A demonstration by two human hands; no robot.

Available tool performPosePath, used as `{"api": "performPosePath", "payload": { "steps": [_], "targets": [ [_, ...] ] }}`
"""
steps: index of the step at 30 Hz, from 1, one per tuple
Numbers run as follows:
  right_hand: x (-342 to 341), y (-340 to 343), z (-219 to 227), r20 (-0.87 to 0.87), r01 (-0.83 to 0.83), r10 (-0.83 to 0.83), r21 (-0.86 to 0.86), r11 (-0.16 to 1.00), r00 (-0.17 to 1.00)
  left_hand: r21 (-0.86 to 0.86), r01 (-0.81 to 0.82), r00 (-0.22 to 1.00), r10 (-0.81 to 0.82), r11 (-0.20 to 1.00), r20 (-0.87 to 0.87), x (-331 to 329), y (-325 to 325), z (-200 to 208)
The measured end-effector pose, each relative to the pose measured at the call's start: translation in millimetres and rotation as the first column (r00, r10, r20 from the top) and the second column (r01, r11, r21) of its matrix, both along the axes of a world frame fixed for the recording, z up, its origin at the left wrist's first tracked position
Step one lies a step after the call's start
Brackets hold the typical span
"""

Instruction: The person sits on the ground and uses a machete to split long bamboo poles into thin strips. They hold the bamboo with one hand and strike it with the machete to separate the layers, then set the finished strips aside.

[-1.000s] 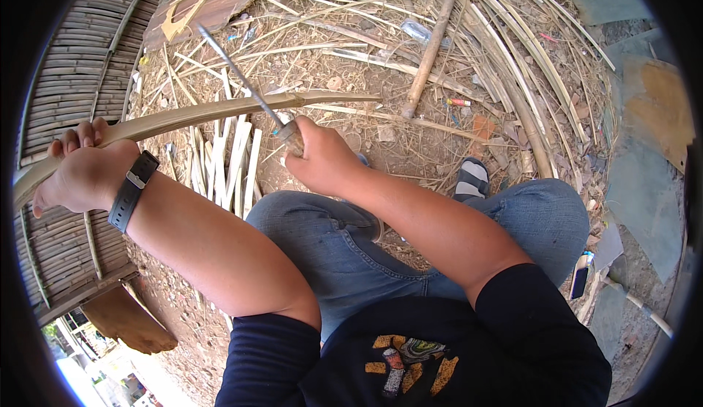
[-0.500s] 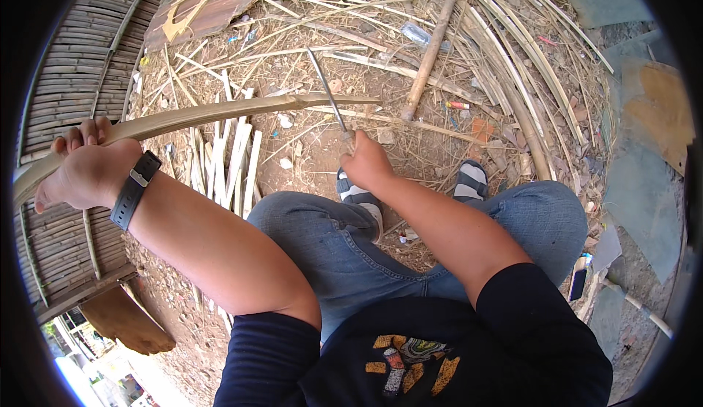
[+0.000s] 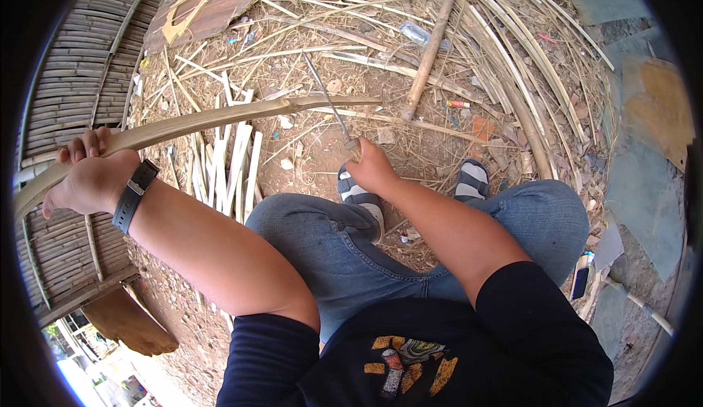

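We see the left hand [image 3: 91, 176] wrapped around the thick end of a long bamboo strip [image 3: 212, 116], fingers curled over its far edge, probably to keep that end steady at the person's left. The strip reaches from the hand across the space in front of the knees to a thin tip near the middle of the view. The right hand [image 3: 375, 167] is closed firmly around the handle of a knife [image 3: 326, 95], which points up and away; its blade crosses the strip near the tip, though we cannot tell whether they touch. Holding the knife arm out between the knees seems to leave it room. The strip is pale, smooth and lightly streaked, gently bowed, with a swollen node before it narrows; the blade is slim, grey metal. Beyond the left knee we find flat, whitish slats [image 3: 238, 158], and farther off a round, brown pole [image 3: 436, 48] lies on straw-littered earth [image 3: 307, 150].
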State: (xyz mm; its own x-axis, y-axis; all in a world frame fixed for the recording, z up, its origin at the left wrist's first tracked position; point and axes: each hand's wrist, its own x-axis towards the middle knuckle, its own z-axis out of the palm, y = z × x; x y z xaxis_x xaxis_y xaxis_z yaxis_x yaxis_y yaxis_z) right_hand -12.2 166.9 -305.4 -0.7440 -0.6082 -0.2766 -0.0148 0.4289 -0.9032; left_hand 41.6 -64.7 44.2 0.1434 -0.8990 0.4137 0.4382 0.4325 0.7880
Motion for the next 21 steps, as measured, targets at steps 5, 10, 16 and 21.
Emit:
{"api": "performPosePath", "payload": {
  "steps": [5,10,16,21],
  "targets": [
    [4,-25,65,0.006,-0.092,0.093,-0.084,0.992,0.996,-0.103,0.377,0.924,-0.381,0.920,-0.023,15,-27,-1],
    [7,-33,80,-0.131,-0.181,0.152,-0.244,0.953,0.980,-0.178,0.623,0.768,-0.639,0.762,-0.042,19,-32,-1],
    [-23,2,0,-0.041,-0.059,0.062,0.080,0.995,0.997,-0.061,0.308,0.948,-0.311,0.949,-0.060,16,-26,-2],
    [-19,-17,60,0.033,-0.113,0.113,-0.015,0.993,0.993,-0.084,0.367,0.927,-0.372,0.926,-0.054,11,-21,0]
  ]
}}
